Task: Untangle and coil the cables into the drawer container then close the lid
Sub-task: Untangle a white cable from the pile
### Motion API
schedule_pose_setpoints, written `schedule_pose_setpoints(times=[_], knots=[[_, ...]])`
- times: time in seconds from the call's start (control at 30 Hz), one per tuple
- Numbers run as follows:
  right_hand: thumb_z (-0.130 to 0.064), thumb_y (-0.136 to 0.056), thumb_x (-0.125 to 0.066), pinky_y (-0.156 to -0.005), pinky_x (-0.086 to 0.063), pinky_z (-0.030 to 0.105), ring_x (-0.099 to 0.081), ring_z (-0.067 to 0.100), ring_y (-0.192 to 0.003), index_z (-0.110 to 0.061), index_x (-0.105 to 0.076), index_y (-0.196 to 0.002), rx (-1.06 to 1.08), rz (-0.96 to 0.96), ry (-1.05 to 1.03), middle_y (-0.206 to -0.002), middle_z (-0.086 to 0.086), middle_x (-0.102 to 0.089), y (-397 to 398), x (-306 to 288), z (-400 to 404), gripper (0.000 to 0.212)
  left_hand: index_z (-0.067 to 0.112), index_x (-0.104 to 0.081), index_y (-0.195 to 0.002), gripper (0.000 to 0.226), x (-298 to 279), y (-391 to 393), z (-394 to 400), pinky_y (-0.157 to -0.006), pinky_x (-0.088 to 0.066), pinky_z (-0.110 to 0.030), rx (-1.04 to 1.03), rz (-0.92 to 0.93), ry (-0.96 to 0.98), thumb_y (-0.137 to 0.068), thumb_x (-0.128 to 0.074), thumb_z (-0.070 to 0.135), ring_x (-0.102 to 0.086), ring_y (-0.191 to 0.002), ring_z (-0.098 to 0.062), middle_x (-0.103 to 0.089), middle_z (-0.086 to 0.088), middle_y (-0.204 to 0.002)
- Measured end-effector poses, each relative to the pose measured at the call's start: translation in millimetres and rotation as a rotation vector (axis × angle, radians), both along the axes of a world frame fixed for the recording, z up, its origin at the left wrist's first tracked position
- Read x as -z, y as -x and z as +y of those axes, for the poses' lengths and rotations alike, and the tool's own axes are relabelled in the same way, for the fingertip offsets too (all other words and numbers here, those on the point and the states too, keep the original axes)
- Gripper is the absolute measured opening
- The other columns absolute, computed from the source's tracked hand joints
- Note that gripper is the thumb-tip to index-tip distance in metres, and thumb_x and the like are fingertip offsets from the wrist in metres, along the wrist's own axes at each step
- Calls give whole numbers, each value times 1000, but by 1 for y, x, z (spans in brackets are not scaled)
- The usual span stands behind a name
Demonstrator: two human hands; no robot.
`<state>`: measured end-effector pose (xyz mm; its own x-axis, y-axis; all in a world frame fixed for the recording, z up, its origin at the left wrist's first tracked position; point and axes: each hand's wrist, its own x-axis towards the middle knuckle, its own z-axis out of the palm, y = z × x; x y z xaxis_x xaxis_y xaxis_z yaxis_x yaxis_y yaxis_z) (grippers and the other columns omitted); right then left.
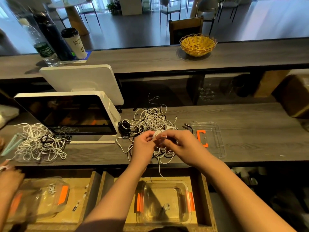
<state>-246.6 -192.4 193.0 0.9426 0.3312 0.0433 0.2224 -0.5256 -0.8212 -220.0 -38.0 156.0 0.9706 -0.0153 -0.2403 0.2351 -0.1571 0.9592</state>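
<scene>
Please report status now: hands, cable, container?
Left hand and right hand gripping white cable coil. Container open in drawer, nearly empty. Tangle remains behind.

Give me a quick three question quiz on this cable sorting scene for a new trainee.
1. True or false: the lid is on the container.
2. What do the left hand and right hand hold? A) white cable B) basket C) cup
3. Where is the container?

Key: 1 false, it lies on the counter. 2 A. 3 In the open drawer.
</scene>
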Motion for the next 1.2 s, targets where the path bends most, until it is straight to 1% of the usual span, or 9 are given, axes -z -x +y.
schedule_pose_setpoints(times=[0.1, 0.2, 0.33, 0.5, 0.67, 0.8, 0.93, 1.1, 1.2], knots=[[-28, -98, -57, -70, -33, 18, -46, -3, -80, -26, -69, -97, 71, -256, 180, -81, -21, -52, -6, -3, 0, 13, 31, -68, -91, 37, -6, 3, -5, -71, -57, -23, 126, 2, -7, -95, -57, -5, -68, -83, -8, -72, 4, -91], [-29, -99, -51, -76, -43, 31, -48, 8, -86, -21, -62, -93, 195, -298, 106, -87, -11, -52, -11, -4, 0, 15, 29, -65, -93, 28, -12, 4, -8, -64, -54, -16, 216, -20, -4, -97, -58, 3, -65, -70, 1, -69, 9, -83], [-24, -102, -50, -72, -54, 44, -61, 14, -76, -15, -64, -99, 336, -147, -19, -81, -2, -63, -16, -3, -6, 18, 22, -66, -89, 17, -14, 4, -7, -64, -51, -19, 324, -78, -18, -97, -61, 8, -61, -65, -5, -64, 10, -71], [-21, -99, -57, -73, -58, 36, -66, 8, -73, -20, -64, -118, 394, -99, 25, -80, -4, -69, -18, -1, -13, 20, 33, -67, -88, 21, -11, 5, -7, -73, -52, -29, 377, -157, -136, -95, -66, 14, -63, -72, -5, -65, 16, -73], [-21, -97, -60, -70, -59, 36, -67, 10, -72, -27, -65, -114, 359, -22, -19, -80, -4, -70, -18, 0, -20, 19, 41, -66, -85, 27, -14, 9, -8, -67, -45, -17, 340, -253, -226, -90, -73, 16, -56, -66, 7, -65, 19, -76], [-20, -98, -58, -72, -57, 31, -63, 9, -77, -26, -67, -113, 288, 30, -34, -85, -7, -66, -18, 1, -26, 19, 33, -69, -87, 20, -17, 10, -9, -64, -45, -12, 252, -330, -258, -87, -77, 15, -58, -69, 7, -66, 13, -83], [-15, -99, -57, -67, -50, 23, -59, 6, -73, -27, -68, -108, 181, 98, -46, -86, -7, -65, -21, -2, -33, 19, 18, -74, -94, 12, -17, 9, -10, -75, -48, -10, 211, -436, -243, -85, -77, 11, -60, -89, 2, -63, 7, -99], [-14, -100, -54, -70, -53, 31, -62, 18, -79, -28, -69, -104, 87, 157, 1, -91, 1, -68, -22, -8, -40, 20, 19, -74, -92, 13, -16, 12, -12, -73, -54, -17, 188, -380, -132, -83, -79, 10, -63, -87, -3, -65, 4, -102], [-13, -101, -52, -64, -46, 20, -55, 1, -69, -29, -67, -98, 48, 190, -9, -85, -7, -63, -23, -10, -43, 22, 23, -71, -91, 23, -17, 12, -13, -74, -57, -21, 188, -244, -29, -82, -79, 3, -67, -79, -6, -71, 0, -92]])
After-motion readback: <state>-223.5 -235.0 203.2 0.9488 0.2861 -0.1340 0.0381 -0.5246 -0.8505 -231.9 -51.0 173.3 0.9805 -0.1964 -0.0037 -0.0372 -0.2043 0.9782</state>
